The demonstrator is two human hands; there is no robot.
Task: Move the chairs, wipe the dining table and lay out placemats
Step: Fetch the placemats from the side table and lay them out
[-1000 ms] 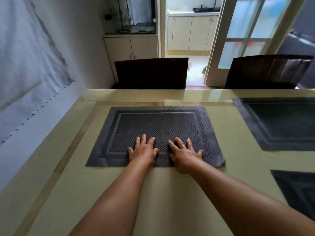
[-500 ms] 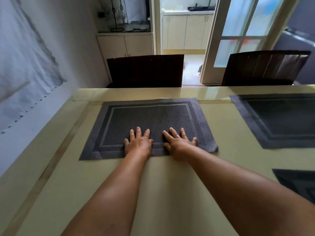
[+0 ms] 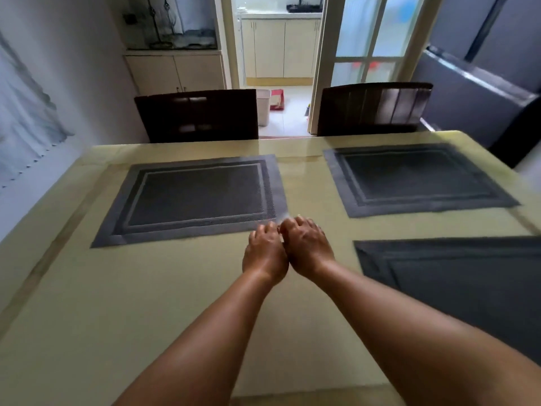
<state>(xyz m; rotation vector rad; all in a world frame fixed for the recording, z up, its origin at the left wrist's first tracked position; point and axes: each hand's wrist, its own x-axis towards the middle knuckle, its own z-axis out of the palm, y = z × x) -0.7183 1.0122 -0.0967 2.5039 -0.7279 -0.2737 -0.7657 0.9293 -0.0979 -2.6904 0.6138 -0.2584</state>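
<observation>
On the glossy beige dining table (image 3: 152, 303), three dark grey woven rectangular placemats lie flat: the far-left placemat (image 3: 193, 197) in front of a dark wooden chair (image 3: 196, 114), the far-right placemat (image 3: 415, 178) in front of a second dark slatted chair (image 3: 371, 108), and the near-right placemat (image 3: 456, 282), which runs out of view at the right edge. Both hands sit side by side, touching each other, at the near right corner of the far-left placemat. The left hand (image 3: 265, 253) has its fingers curled at that corner, and the right hand (image 3: 307, 244) is curled too; motion blur hides the fingertips, so I cannot tell whether either one pinches the mat's edge or merely rests against it.

Judging by the layout, the step in hand is the final squaring of this mat. To do it well, its near edge should run parallel to the table's inlaid border and line up with the far-right placemat's near edge, with an even gap between the two. Small nudges at the corner suit a light woven mat on slick glass, since it is likely to slide or skew easily. A fourth mat, at the near left, seems not yet laid.
</observation>
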